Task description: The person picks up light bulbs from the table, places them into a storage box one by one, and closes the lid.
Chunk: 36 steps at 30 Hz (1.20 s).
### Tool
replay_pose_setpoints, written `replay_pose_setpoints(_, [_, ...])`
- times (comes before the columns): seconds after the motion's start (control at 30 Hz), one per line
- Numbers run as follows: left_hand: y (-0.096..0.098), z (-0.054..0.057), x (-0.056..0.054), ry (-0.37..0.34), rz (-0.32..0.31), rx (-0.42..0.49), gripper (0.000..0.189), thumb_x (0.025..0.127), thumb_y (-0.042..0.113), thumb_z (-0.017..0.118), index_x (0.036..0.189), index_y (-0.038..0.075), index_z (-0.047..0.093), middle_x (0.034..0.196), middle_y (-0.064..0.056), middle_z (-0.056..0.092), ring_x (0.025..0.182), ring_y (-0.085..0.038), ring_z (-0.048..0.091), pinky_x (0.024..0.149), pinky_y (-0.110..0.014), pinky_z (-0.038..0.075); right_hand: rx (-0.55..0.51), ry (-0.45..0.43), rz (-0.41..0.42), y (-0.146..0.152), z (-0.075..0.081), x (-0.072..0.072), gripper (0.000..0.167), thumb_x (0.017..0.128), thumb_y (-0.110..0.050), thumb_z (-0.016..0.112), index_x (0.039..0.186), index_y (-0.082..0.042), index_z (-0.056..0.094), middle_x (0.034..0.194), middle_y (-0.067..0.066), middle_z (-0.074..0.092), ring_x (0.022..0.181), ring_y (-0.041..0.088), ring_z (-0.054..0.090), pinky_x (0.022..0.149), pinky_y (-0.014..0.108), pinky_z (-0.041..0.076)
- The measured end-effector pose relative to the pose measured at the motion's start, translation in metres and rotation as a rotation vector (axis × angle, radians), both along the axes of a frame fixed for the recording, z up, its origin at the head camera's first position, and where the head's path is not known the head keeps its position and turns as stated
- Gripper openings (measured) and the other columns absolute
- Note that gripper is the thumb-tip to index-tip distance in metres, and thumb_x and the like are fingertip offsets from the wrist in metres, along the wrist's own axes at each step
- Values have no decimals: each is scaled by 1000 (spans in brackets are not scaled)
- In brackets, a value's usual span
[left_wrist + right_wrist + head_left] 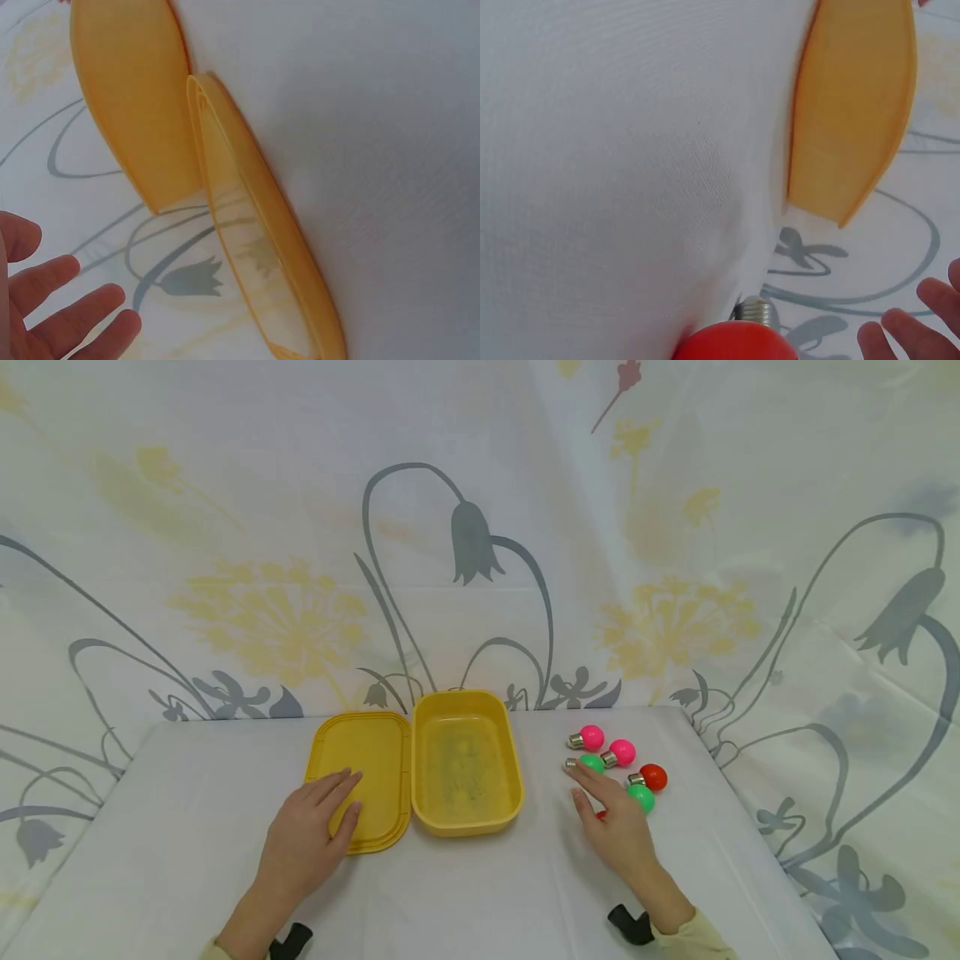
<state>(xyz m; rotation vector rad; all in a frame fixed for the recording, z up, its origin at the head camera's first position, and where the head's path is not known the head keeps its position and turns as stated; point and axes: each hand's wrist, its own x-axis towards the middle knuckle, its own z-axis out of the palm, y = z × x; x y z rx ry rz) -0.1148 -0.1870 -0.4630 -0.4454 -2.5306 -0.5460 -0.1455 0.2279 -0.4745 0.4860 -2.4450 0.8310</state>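
Note:
My left hand [307, 831] is over the near left part of a flat yellow lid [367, 739], its fingers extended; in the left wrist view the fingers [56, 300] are spread apart from it. Against the lid's right side stands a yellow plastic box [468, 825] with nothing visible inside. My right hand [618, 831] hovers by several coloured light bulbs, fingers loosely straight and gripping nothing. Two pink bulbs [592, 738] lie farthest back, a red bulb [654, 777] and a green bulb [642, 798] to the right. The hand partly hides another green bulb [592, 763] and a second red bulb [601, 815].
A white cloth covers the table [465, 893]. Behind it rises a flower-patterned curtain [300, 485]. Black wrist straps [630, 925] show at both forearms. White tabletop separates the box from the bulbs.

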Motion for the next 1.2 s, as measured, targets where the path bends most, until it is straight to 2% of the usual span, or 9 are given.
replay_pose_setpoints(0.13, [0, 0, 0, -35, 18, 61, 37, 90, 18, 70, 125, 5, 68, 121, -15, 67, 109, -36, 64, 91, -54, 49, -106, 37, 17, 6, -1, -3, 35, 84, 3, 72, 119, 1, 71, 116, 12, 71, 108, 32, 66, 93, 12, 41])
replay_pose_setpoints(0.2, [1, 0, 1, -72, 39, 90, 36, 91, 18, 69, 125, 7, 68, 119, -15, 68, 107, -37, 64, 88, -54, 51, -148, 49, 19, 10, 0, -5, 34, 83, 6, 72, 117, 3, 71, 112, 13, 72, 100, 32, 69, 82, 5, 41])
replay_pose_setpoints(0.37, [2, 0, 0, -166, 79, 147, 34, 94, 19, 67, 127, 8, 68, 118, -12, 70, 108, -37, 65, 85, -54, 52, -214, -21, -51, 19, 3, -6, 32, 87, 4, 71, 119, -1, 71, 108, 12, 73, 86, 29, 69, 64, 9, 44])
replay_pose_setpoints(0.5, [2, -2, -3, -184, 74, 174, 34, 95, 18, 66, 127, 7, 68, 115, -8, 71, 104, -34, 67, 84, -51, 53, -248, -94, -98, 26, 6, -8, 30, 91, 1, 67, 121, -3, 71, 110, 11, 72, 91, 27, 67, 75, 8, 46])
replay_pose_setpoints(0.63, [4, -3, -7, -197, 66, 204, 32, 96, 19, 66, 126, 8, 68, 108, -6, 73, 75, -22, 65, 70, -39, 53, -267, -116, -114, 34, 7, -9, 29, 92, 0, 67, 120, -2, 71, 110, 9, 73, 93, 18, 67, 78, 9, 46])
replay_pose_setpoints(0.77, [6, -2, -11, -260, 55, 280, 31, 98, 22, 63, 126, 9, 69, 101, -7, 74, 53, -13, 43, 54, -28, 40, -284, -118, -120, 42, 8, -9, 26, 91, 0, 67, 117, -2, 73, 106, 10, 73, 92, 2, 63, 79, 8, 46])
replay_pose_setpoints(0.87, [6, -3, -13, -306, 47, 345, 31, 99, 23, 62, 126, 9, 68, 101, -6, 74, 64, -16, 57, 60, -29, 47, -288, -134, -115, 48, 9, -8, 26, 92, 0, 67, 117, -3, 73, 104, 11, 73, 93, -6, 60, 80, 7, 45])
replay_pose_setpoints(1.0, [5, -7, -18, -355, 32, 408, 32, 100, 23, 61, 128, 8, 67, 104, -5, 74, 96, -27, 68, 83, -46, 54, -278, -159, -87, 56, 10, -6, 29, 93, -2, 67, 121, -4, 71, 106, 11, 73, 98, -11, 57, 84, 8, 44])
replay_pose_setpoints(1.2, [6, -8, -28, -405, -3, 503, 32, 100, 22, 62, 129, 9, 66, 105, -4, 74, 96, -23, 70, 85, -35, 54, -250, -181, -15, 63, 9, 0, 31, 90, 2, 70, 120, -3, 71, 109, 12, 72, 100, -6, 60, 82, 8, 45])
